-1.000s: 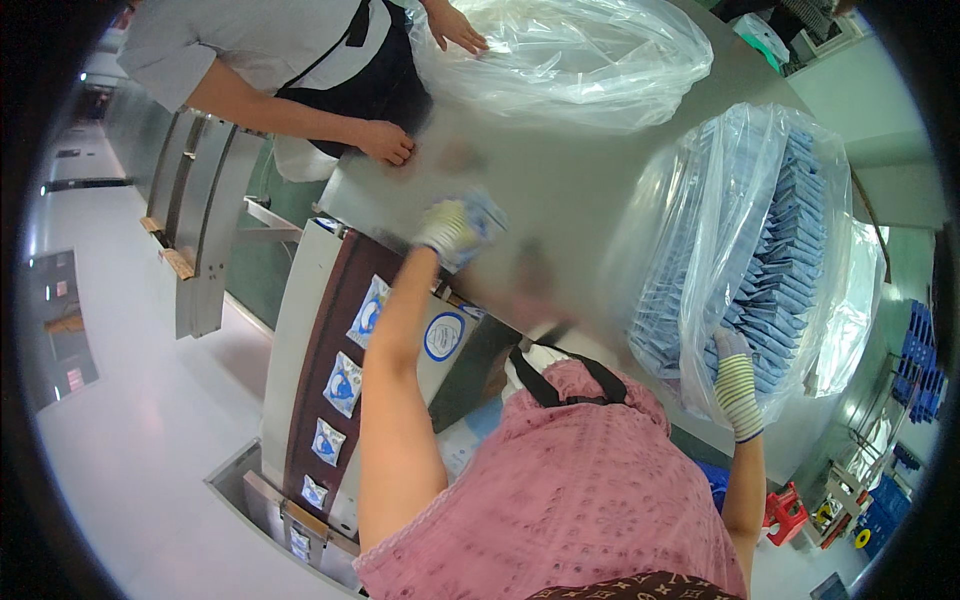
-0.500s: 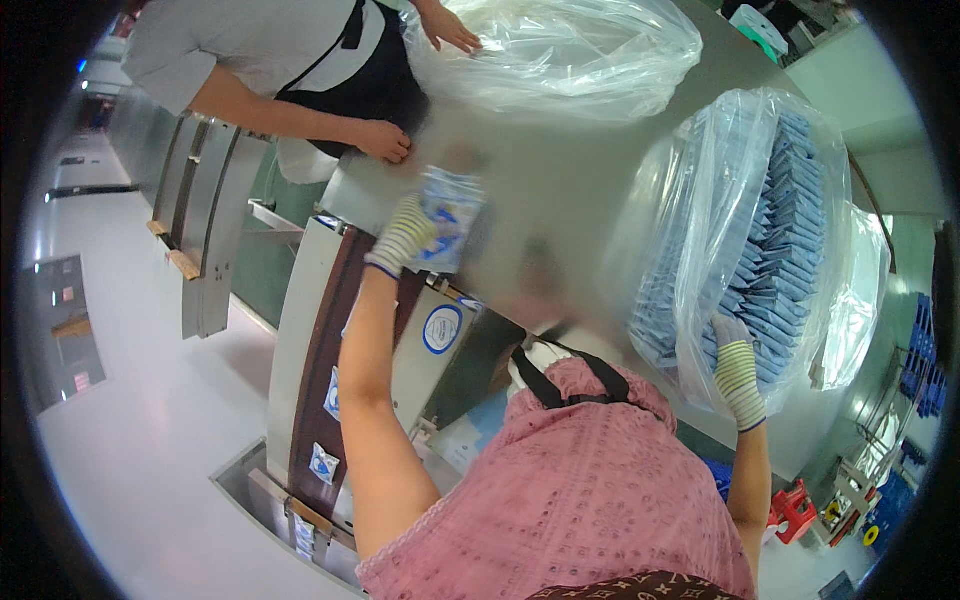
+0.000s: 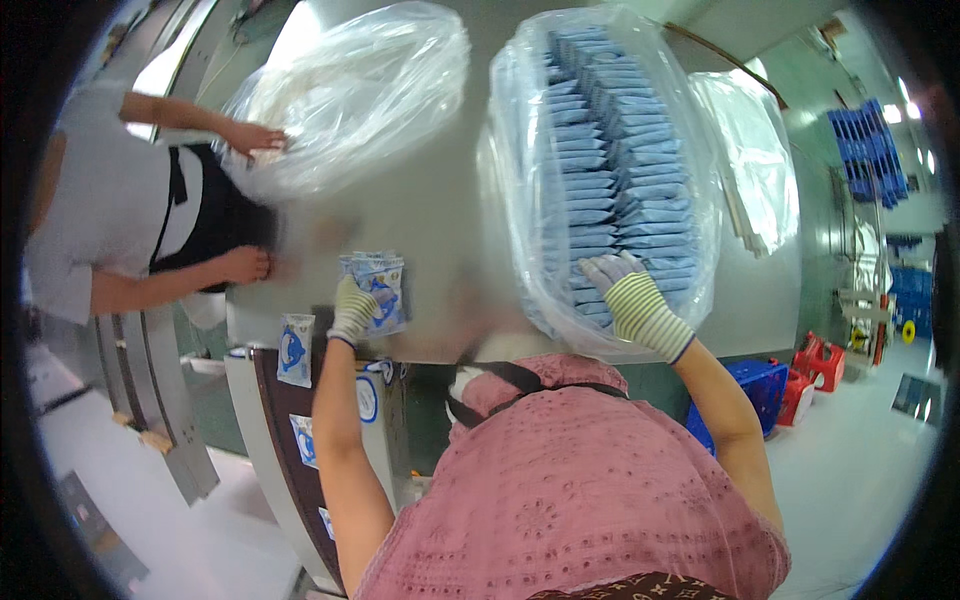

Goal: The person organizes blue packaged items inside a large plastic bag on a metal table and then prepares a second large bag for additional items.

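A few blue-and-white plastic packets (image 3: 389,280) stand together at the table's near left edge. My left hand (image 3: 354,309), in a striped glove, grips them from the left side. My right hand (image 3: 632,298), gloved alike, lies inside the clear plastic bag (image 3: 705,250) with its fingers stretched over the near end of the packed rows. Two long rows of blue packets (image 3: 590,170) fill that bag, standing on edge. Below my left hand, a packet (image 3: 295,349) lies at the top of the brown conveyor belt (image 3: 278,405), with others further down.
At the left a co-worker's hand (image 3: 255,139) touches another clear bag (image 3: 370,95) on the metal table (image 3: 425,215). Their other hand (image 3: 245,265) is near the table's left edge. Flat plastic bags (image 3: 750,150) lie at the right; a blue crate (image 3: 755,385) and red containers (image 3: 815,365) stand beyond.
My view has swung right, so the bag of packets now sits nearer the middle. My left hand remains at the packets, now upright near the table edge; my right hand stays in the bag.
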`<state>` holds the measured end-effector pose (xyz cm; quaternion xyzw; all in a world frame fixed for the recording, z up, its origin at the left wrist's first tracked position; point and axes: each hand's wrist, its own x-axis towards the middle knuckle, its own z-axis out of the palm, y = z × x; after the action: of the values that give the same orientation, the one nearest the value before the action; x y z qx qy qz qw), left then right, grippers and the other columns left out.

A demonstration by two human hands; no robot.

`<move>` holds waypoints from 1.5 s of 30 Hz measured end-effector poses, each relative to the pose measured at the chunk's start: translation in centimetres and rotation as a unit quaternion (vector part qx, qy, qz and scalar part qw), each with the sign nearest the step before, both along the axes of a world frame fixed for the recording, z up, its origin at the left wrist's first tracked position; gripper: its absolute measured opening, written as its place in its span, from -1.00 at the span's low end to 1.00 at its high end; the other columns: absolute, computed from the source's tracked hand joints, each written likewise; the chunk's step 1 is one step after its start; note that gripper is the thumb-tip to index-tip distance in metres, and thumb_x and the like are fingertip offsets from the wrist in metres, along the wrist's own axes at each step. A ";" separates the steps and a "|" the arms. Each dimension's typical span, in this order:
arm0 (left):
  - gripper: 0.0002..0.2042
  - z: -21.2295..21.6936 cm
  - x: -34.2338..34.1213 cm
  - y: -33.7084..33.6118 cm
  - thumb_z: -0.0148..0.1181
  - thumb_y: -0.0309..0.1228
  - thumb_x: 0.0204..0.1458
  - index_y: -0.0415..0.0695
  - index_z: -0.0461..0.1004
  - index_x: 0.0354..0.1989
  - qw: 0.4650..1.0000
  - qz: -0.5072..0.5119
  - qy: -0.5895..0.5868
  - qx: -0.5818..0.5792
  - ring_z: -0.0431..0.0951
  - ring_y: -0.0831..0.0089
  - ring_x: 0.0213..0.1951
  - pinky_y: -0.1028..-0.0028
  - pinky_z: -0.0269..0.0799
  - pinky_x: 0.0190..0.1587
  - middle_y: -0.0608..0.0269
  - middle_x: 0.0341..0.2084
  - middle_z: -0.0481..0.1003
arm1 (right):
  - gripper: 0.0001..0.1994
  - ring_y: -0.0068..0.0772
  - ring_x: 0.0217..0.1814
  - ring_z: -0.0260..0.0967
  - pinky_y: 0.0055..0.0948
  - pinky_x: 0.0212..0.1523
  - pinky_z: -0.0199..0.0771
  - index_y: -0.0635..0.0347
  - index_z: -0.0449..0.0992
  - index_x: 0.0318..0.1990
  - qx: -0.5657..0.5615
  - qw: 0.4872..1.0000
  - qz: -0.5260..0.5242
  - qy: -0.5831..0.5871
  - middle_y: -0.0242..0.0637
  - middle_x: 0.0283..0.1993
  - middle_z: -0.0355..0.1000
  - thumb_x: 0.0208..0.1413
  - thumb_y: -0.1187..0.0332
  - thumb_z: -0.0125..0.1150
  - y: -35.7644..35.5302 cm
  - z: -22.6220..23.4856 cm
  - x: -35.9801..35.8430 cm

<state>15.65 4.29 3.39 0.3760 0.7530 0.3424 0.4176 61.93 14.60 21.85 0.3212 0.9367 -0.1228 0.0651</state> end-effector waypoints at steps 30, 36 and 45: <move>-0.65 14.1 29.5 13.5 -0.04 -0.37 0.20 -0.24 0.29 0.12 0.968 -0.079 -0.191 0.140 0.45 0.21 -0.05 0.31 0.41 -0.01 0.03 -0.01 0.41 | -0.28 -0.08 0.28 0.19 -0.04 0.37 -0.05 0.31 0.27 0.20 0.120 0.984 -0.032 0.127 -0.08 0.17 0.32 0.09 -0.16 -0.01 8.5 -2.9 2.0; -0.58 10.3 31.4 13.2 -0.09 -0.27 0.22 -0.25 0.24 0.18 0.961 -0.090 -0.104 0.241 0.31 0.12 0.16 0.26 0.17 0.24 -0.09 0.06 0.35 | 0.08 -0.03 0.30 0.14 0.05 0.42 -0.26 0.34 0.12 0.28 0.118 0.993 0.003 0.013 0.03 0.19 0.24 -0.25 -0.40 0.17 6.4 -1.1 0.5; -0.34 16.0 23.2 8.6 0.12 -0.24 0.08 -0.33 0.04 0.28 0.957 -0.042 0.061 0.282 0.12 -0.10 0.27 0.16 0.04 0.31 -0.30 0.20 0.14 | -0.04 -0.10 0.23 0.17 -0.02 0.36 -0.07 0.26 0.17 0.27 0.073 0.996 -0.019 0.037 -0.05 0.12 0.28 -0.21 -0.23 0.28 6.2 -0.8 -0.2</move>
<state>38.83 12.90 19.34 0.5297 0.6334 0.4997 0.2617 61.70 20.81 21.01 0.3376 0.9389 -0.0670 0.0040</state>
